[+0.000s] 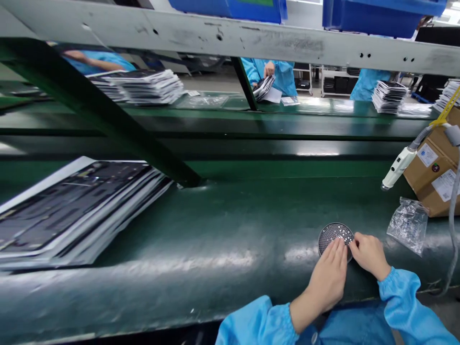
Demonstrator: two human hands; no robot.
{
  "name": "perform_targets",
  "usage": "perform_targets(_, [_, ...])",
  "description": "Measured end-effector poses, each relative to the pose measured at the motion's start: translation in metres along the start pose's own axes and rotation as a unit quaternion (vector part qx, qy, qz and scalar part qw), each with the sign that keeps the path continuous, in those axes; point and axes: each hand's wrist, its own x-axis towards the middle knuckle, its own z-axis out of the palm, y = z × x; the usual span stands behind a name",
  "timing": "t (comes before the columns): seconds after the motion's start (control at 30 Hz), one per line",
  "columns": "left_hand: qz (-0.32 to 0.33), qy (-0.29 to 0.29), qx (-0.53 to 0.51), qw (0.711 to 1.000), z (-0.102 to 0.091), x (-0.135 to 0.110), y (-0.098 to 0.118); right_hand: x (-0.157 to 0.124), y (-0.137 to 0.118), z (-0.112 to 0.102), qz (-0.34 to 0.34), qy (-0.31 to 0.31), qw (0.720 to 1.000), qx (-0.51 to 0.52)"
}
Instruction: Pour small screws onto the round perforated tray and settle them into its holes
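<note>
A round metal plate full of small holes (328, 234) lies on the green work surface, in front of my body. My left hand (329, 273) rests on it with the fingers stretched out side by side, covering its lower middle part. At the plate's right rim, my right hand (370, 255) is closed, with thumb and fingertips pinching the edge. Small bright bits show among the holes near my fingertips, too small to name. To the right of my right hand lies a clear plastic bag (408, 225) with small pieces in it.
A white electric screwdriver (398, 167) hangs at the right beside a cardboard box (436, 167). Left lies a stack of dark panels with white sheets (77, 206). A green post (118, 124) and grey beam (215, 33) cross above. Several co-workers in blue stand beyond.
</note>
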Motion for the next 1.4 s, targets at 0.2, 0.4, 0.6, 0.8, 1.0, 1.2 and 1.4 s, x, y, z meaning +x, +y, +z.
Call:
perform_targets(0.2, [-0.035,-0.029,-0.039,0.998,-0.002,0.024,-0.026,0.023,-0.002,-0.007,-0.011,0.009,1.000,-0.010])
perform_targets(0.4, [-0.094,-0.022,0.011,0.995,-0.011,-0.005,-0.027,-0.001,0.003,-0.001,-0.010,-0.002,1.000,-0.003])
perform_targets(0.6, [-0.060,0.036,-0.005,0.998,-0.032,-0.035,-0.009,-0.036,0.020,0.013,-0.127,0.151,0.972,0.128])
perform_targets(0.8, [-0.121,0.147,-0.089,0.978,-0.038,-0.057,-0.013,-0.053,0.010,0.007,-0.285,0.154,0.946,-0.001])
perform_targets(1.0, [-0.113,0.140,-0.136,0.974,-0.033,-0.049,-0.021,-0.043,-0.011,0.008,-0.315,0.087,0.943,-0.065])
perform_targets(1.2, [-0.104,0.060,-0.183,0.976,-0.031,-0.024,-0.040,-0.035,-0.001,0.008,-0.264,0.101,0.957,-0.070])
perform_targets(1.4, [-0.116,0.002,-0.220,0.969,-0.026,-0.020,-0.050,-0.044,0.005,0.006,-0.274,0.094,0.956,-0.039])
